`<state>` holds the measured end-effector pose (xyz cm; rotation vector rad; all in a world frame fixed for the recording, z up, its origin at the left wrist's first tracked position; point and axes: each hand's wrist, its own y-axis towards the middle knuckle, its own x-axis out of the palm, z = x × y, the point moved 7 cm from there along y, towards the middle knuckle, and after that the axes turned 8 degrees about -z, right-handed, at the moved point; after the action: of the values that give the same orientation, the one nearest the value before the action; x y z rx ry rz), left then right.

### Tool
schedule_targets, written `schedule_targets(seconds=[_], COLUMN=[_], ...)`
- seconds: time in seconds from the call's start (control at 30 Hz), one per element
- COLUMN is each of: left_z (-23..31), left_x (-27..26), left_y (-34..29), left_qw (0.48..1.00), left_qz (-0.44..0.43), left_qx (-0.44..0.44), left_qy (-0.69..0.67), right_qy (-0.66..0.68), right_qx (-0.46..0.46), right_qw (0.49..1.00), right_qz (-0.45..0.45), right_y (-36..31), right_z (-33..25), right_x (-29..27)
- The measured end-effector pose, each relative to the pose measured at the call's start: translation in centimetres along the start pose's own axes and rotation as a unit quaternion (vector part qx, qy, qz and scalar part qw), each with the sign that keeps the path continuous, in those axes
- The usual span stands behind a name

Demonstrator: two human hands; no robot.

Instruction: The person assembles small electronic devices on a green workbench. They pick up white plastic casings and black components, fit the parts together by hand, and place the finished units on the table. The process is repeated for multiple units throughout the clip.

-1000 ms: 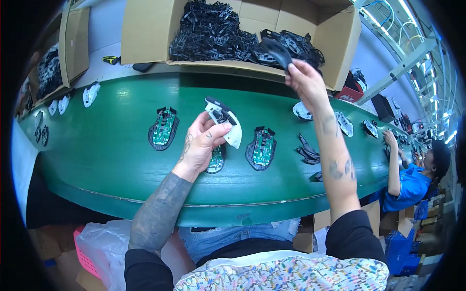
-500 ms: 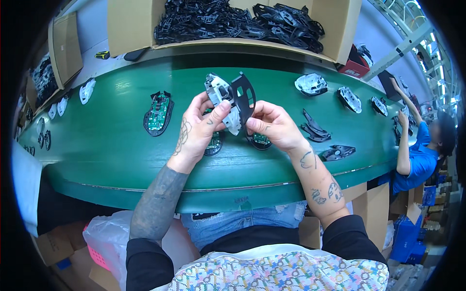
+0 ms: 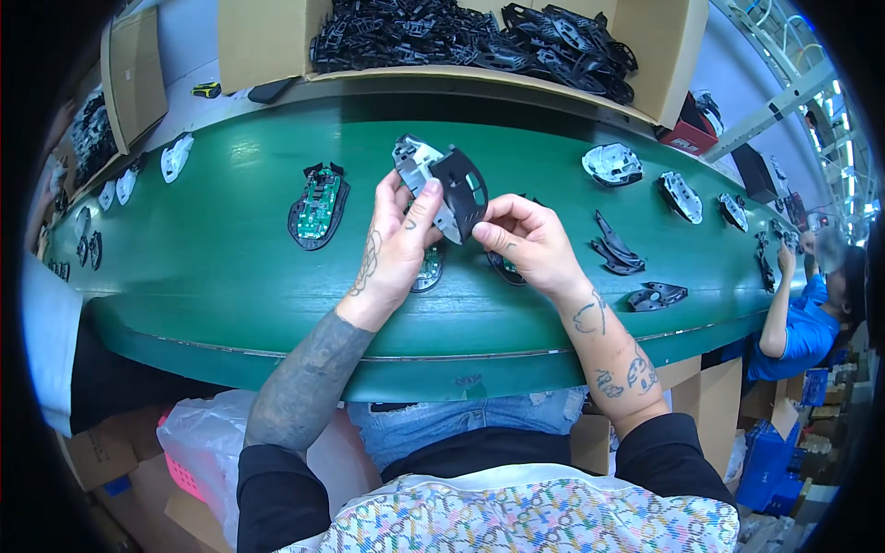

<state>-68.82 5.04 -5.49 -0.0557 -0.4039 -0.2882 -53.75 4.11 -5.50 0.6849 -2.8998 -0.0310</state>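
My left hand [image 3: 398, 241] is closed round a white-and-grey plastic mouse shell [image 3: 412, 155], thumb on its inner side. A black plastic mouse cover panel [image 3: 458, 184] with cut-outs lies against the shell's right side. My right hand [image 3: 536, 244] pinches the lower right edge of this panel between thumb and fingers. Whether panel and shell are joined cannot be made out. Beneath my hands, two black mouse bases with green circuit boards are partly hidden; another mouse base [image 3: 318, 210] lies in full view to the left.
Black panels [image 3: 616, 247] and white shells [image 3: 612, 164] lie on the green work surface [image 3: 230, 276] at right; more shells [image 3: 176, 158] are at far left. Behind stands a cardboard box [image 3: 659, 64] of black parts. A co-worker in blue [image 3: 793, 323] works at far right.
The black panel has turned and now lies closer over the white shell, both still in my hands. The whole view has shifted slightly. The co-worker's arms have come down.
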Motion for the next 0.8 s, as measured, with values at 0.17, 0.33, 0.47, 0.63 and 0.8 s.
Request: schedule_targets(seconds=[0.17,0.33,0.47,0.63,0.8], left_z=[0.0,-0.2,0.7,0.9,1.2], left_x=[-0.2,-0.5,0.1,-0.2,0.2], left_y=[-0.2,-0.3,-0.5,-0.3,-0.4], left_qw=[0.997,0.995,0.982,0.98,0.98], left_qz=[-0.037,-0.054,-0.084,-0.118,-0.136], left_qx=[0.058,0.005,-0.003,-0.022,-0.027], left_qy=[-0.037,-0.087,-0.168,-0.158,-0.142], right_qy=[0.004,-0.033,-0.047,0.034,0.063], right_qx=[-0.017,-0.034,-0.017,0.015,-0.012], right_qw=[1.0,0.998,0.998,0.999,0.998], right_qz=[0.019,0.04,0.049,0.002,-0.005], right_y=[0.1,0.3,0.3,0.5,0.5], right_z=[-0.2,-0.2,-0.5,0.0,-0.6], right_x=[0.6,0.9,1.9,1.8,1.7])
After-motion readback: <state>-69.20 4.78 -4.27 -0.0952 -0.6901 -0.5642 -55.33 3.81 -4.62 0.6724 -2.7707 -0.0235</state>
